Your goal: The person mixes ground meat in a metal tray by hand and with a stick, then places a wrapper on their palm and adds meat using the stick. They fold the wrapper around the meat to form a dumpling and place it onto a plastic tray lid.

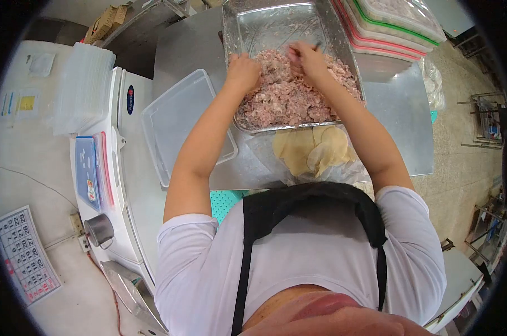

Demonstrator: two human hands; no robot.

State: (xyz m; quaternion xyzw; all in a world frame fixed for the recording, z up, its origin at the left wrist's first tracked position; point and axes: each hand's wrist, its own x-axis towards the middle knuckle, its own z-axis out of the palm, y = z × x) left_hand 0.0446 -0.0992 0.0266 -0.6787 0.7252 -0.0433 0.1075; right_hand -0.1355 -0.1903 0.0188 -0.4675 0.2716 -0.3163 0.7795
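A deep metal tray (354, 67) holds a large mass of pink ground meat mixture (290, 101), heaped toward its near side. Over the meat's left part, my left hand (244, 73) is closed with fingers bent; whatever it holds is hidden. My right hand (306, 60) is closed above the meat, right of my left hand. A thin dark stick-like handle (318, 46) pokes out from its grip; the rest of that tool is hidden. Just in front of the tray, pale yellow round dough wrappers (295, 151) lie in overlapping piles on clear plastic (264, 151).
A clear plastic container (175, 129) sits left of the tray on the metal table (399, 129). Stacked lidded containers (393, 33) with red and green rims stand at the right. A white freezer (135, 185) is at the left, carrying plastic lids (87, 168) and a metal cup (99, 229).
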